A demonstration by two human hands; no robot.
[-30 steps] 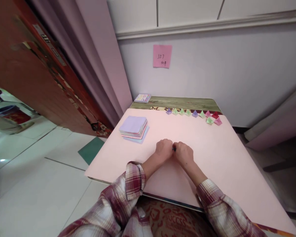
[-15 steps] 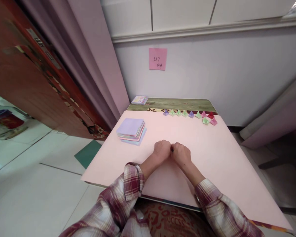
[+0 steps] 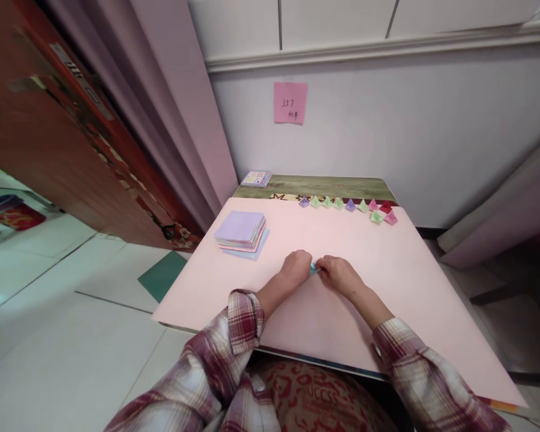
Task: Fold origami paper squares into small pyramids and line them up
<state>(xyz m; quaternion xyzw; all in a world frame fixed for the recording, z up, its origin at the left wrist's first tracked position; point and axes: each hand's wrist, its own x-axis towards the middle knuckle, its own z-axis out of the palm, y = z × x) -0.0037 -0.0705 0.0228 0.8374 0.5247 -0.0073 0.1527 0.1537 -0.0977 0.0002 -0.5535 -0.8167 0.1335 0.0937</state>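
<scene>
Between my hands a small piece of blue folded paper point(image 3: 314, 268) shows, mostly covered by fingers. My left hand point(image 3: 297, 266) is closed on its left side. On its right side my right hand point(image 3: 341, 275) pinches it with thumb and forefinger. Both hands are over the middle of the pink table sheet point(image 3: 234, 306). To their left lies a stack of square coloured paper point(image 3: 240, 228), purple on top. Small folded paper pieces point(image 3: 350, 205) in purple, green, pink and red stand in a row along the sheet's far edge.
A small printed pack point(image 3: 257, 179) lies at the table's far left corner. A pink note point(image 3: 290, 102) is stuck on the wall. A green square point(image 3: 162, 276) lies on the floor at the left, near a red door point(image 3: 94, 156) and a purple curtain point(image 3: 180, 96).
My right hand has shifted a little to the right and turned, opening a gap between the hands where the blue paper now shows. My left hand has hardly moved.
</scene>
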